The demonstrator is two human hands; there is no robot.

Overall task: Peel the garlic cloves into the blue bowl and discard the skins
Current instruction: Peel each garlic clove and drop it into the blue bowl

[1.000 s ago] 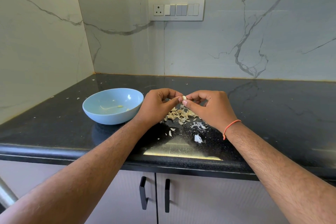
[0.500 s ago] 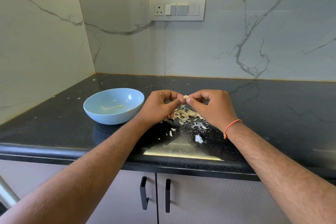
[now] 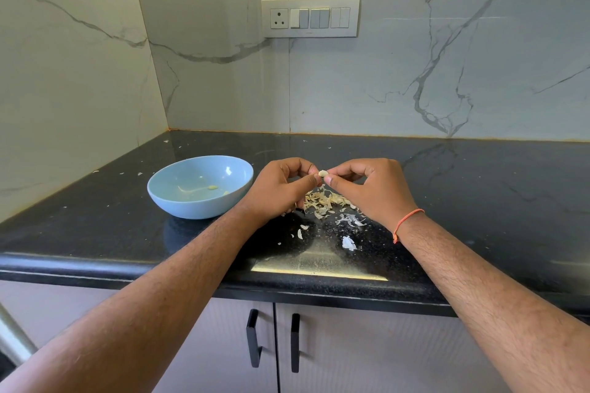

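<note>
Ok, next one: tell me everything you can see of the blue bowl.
The blue bowl is a round, shallow, pale blue dish, smooth and glossy like ceramic or melamine, with a window glint on its inner wall. It sits upright on the black countertop, left of the left hand, which does not clearly touch it. Inside lie a few small pale garlic pieces and a faint streak.

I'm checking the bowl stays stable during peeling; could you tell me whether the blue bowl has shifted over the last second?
No. The blue bowl sits at the same spot against the counter's front edge.
</note>
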